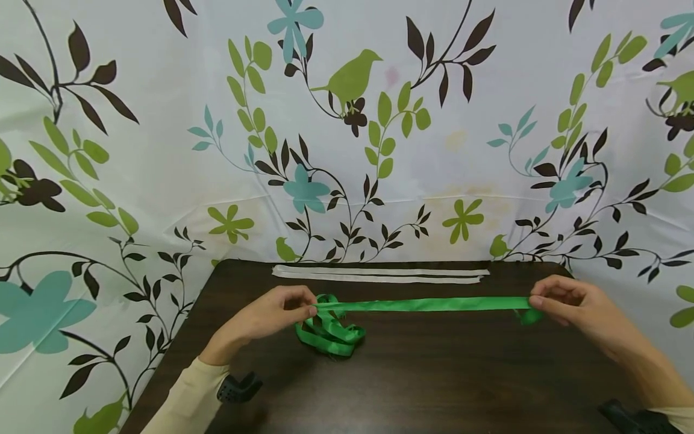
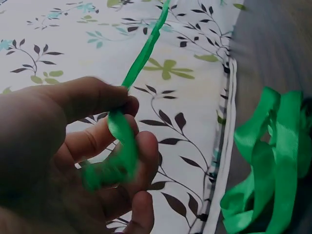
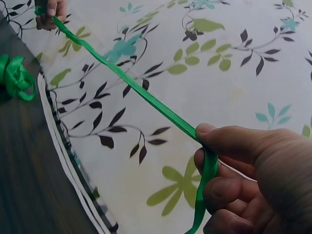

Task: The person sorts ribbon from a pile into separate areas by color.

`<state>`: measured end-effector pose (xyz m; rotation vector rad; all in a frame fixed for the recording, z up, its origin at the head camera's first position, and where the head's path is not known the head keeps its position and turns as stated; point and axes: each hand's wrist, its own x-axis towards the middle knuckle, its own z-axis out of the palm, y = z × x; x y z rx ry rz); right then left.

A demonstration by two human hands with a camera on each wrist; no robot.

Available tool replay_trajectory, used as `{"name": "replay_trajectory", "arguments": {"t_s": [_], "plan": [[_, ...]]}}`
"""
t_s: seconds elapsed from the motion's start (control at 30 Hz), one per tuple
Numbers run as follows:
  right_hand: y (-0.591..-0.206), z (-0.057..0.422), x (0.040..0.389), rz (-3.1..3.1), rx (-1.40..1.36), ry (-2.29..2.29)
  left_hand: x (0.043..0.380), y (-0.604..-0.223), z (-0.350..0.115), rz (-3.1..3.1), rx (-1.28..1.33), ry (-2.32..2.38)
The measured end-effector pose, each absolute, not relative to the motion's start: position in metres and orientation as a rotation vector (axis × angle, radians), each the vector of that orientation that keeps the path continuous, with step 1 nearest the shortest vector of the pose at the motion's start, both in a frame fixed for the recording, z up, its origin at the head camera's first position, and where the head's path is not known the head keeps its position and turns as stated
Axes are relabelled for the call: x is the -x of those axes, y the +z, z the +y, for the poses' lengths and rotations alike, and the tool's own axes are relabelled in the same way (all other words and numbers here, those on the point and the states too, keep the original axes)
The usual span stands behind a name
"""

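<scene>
A shiny green ribbon (image 1: 423, 304) runs straight and nearly level between both hands, above the dark table. My left hand (image 1: 273, 314) pinches it between thumb and forefinger; in the left wrist view a loose piece of ribbon (image 2: 123, 141) curls down past the fingers. At the other end my right hand (image 1: 582, 307) pinches the ribbon with thumb and forefinger, and a short tail hangs below, seen as ribbon (image 3: 207, 175) in the right wrist view. Beneath and beside the left hand lies a loose heap of the same green ribbon (image 1: 333, 337).
Two or so white strips (image 1: 379, 275) lie along the back edge of the dark wooden table (image 1: 423, 374). Behind stands a white cloth (image 1: 179, 150) printed with leaves, flowers and birds. Dark wrist devices (image 1: 238, 389) sit on both forearms.
</scene>
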<state>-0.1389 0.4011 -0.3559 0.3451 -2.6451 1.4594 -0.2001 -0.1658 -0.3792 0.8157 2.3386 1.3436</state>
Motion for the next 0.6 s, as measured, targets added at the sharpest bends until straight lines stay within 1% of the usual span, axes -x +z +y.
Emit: {"name": "replay_trajectory", "arguments": {"t_s": [0.43, 0.6], "plan": [[-0.387, 0.45, 0.15, -2.794, -0.235, 1.468, 0.236, -0.401, -0.173, 2.373, -0.683, 1.35], [-0.396, 0.469, 0.157, -2.891, -0.262, 1.356, 0.251, -0.408, -0.172, 2.433, -0.664, 1.315]]}}
